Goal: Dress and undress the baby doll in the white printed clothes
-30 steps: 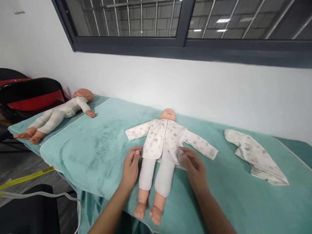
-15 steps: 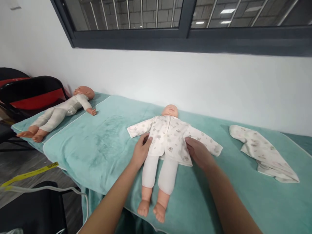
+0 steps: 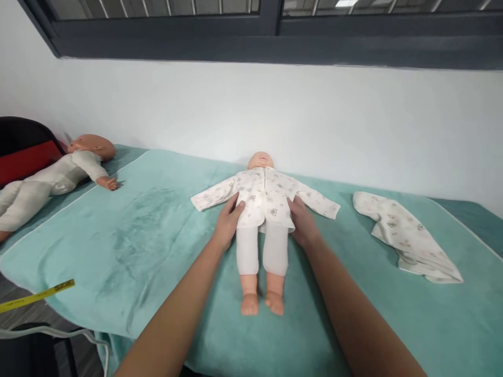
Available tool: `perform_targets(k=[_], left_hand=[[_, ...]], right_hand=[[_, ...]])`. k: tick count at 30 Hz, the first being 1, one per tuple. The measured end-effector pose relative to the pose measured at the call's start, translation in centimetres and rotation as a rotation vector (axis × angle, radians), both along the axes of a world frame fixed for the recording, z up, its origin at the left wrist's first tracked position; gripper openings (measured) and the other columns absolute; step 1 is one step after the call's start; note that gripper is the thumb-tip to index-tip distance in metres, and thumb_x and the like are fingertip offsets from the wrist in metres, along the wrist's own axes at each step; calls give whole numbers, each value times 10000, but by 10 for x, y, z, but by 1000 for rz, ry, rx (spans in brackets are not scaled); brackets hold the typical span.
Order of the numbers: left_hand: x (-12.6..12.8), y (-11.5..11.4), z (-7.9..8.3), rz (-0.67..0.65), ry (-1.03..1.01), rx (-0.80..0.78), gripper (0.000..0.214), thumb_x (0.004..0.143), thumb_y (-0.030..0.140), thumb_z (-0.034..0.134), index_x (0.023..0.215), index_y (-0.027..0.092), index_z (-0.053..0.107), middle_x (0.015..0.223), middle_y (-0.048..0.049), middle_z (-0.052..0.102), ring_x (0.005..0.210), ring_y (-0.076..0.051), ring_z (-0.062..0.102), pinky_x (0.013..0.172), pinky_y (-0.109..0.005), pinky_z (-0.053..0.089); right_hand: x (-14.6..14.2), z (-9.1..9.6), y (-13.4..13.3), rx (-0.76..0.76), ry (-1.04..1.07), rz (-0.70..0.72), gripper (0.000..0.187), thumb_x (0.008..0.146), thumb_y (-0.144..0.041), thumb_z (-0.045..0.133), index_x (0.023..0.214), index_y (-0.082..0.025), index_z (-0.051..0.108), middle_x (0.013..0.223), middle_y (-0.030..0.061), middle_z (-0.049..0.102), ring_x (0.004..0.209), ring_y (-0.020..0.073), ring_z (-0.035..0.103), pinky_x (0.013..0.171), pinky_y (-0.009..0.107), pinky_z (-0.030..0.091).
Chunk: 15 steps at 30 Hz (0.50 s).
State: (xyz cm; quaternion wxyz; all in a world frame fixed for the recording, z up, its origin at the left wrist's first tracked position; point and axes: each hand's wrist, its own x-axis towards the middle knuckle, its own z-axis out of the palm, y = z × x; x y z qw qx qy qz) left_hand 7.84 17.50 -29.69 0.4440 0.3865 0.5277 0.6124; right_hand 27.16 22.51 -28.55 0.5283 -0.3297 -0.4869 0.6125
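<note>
A baby doll [image 3: 249, 251] in white leggings lies face up on the teal blanket, its head toward the wall and its feet toward me. It wears a white printed baby jacket [image 3: 271, 196] that meets down the middle of the chest, with both sleeves spread outward. My left hand [image 3: 228, 220] grips the doll's side at the waist, thumb on top of the jacket. At the opposite side my right hand [image 3: 302, 220] holds the doll the same way, fingertips over the cloth. The undersides of both hands are hidden.
Folded white printed clothing [image 3: 408, 235] lies to the right on the teal blanket [image 3: 165, 251]. Another doll [image 3: 58, 175] in a cream suit rests at the far left, by a red and black chair [image 3: 29, 157]. A yellow strip [image 3: 37, 297] and a pale cable [image 3: 51, 331] show lower left.
The doll, tilted before, now lies straight with its legs pointing at me, both hands turning it along. My right hand has closed in on its side. The camera view has shifted right and down.
</note>
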Motion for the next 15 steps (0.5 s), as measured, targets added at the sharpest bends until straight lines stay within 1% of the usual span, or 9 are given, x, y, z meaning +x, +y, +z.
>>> perform_targets(k=[3,5,7,9,11,12,13,14,15], left_hand=[[1,-3,-2,44,49,-2,584,840,434,641,1376,228,537,1486,-51,485,1383,-243,439,1176,-371,328],[1,-5,-1,54,92,11,552,848,435,628,1355,227,558,1470,-49,506,1379,-242,444,1176,-369,325],[0,-7,0,40,117,34,518,859,450,606,1326,228,583,1441,-49,538,1354,-247,472,1168,-382,337],[0,-7,-1,37,140,51,485,868,466,586,1293,233,610,1424,-49,556,1339,-248,488,1168,-397,334],[1,-7,-3,57,161,61,465,872,470,577,1272,239,627,1427,-47,553,1348,-246,479,1179,-402,314],[1,-7,-4,68,166,66,461,872,468,575,1270,241,629,1431,-47,548,1355,-244,472,1185,-404,303],[2,-7,-5,78,167,72,459,873,463,574,1270,239,628,1434,-49,546,1359,-244,467,1189,-408,295],[2,-7,-5,85,166,77,460,873,455,574,1273,236,626,1434,-53,545,1360,-244,466,1190,-411,290],[3,-9,-5,93,168,81,459,875,447,572,1276,231,623,1432,-58,547,1358,-244,466,1190,-411,288]], right_hand=[[1,-6,-3,20,-76,-32,503,837,-506,624,1280,-274,577,1350,54,586,1256,261,543,1060,423,451],[9,-11,-7,66,-229,-86,465,873,-528,559,1243,-249,599,1311,68,609,1223,259,556,1056,426,444],[28,-15,-9,151,-454,-180,457,875,-524,537,1216,-228,604,1276,83,623,1180,260,572,1047,444,439],[63,-18,-8,291,-748,-342,451,853,-484,559,1204,-204,598,1292,108,604,1206,274,544,1073,468,403],[108,-18,-7,453,-1113,-525,419,860,-407,535,1192,-160,603,1348,151,557,1340,295,419,1153,492,278],[132,-16,-8,479,-1295,-592,425,858,-367,530,1217,-147,588,1399,162,514,1392,308,350,1175,514,207],[157,-15,-10,460,-1449,-666,451,853,-336,528,1257,-140,561,1441,164,474,1421,325,298,1181,550,140],[179,-12,-12,399,-1570,-723,493,846,-325,530,1297,-125,529,1465,179,442,1428,346,279,1168,579,126],[199,-10,-15,301,-1638,-785,527,842,-333,528,1316,-103,510,1450,208,449,1404,370,310,1144,592,167]])
